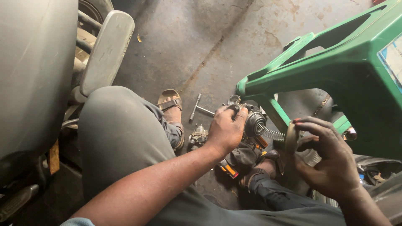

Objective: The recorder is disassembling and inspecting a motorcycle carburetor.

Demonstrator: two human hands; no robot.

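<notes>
A green plastic stool (335, 71) crowds my right side, one leg coming down just behind my work. Bare concrete floor (201, 42) lies open ahead. My left hand (226, 129) is closed tight around a dark metal part (251, 123) above my feet; a coil spring (270, 133) juts from it rightward. My right hand (326, 159), fingers curled, pinches a round disc (291, 137) at the spring's end.

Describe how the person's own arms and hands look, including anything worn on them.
Both hands are bare: no gloves, rings or watch show on the left hand or right hand. The forearms are uncovered; a light blue sleeve edge shows at the left upper arm.
</notes>
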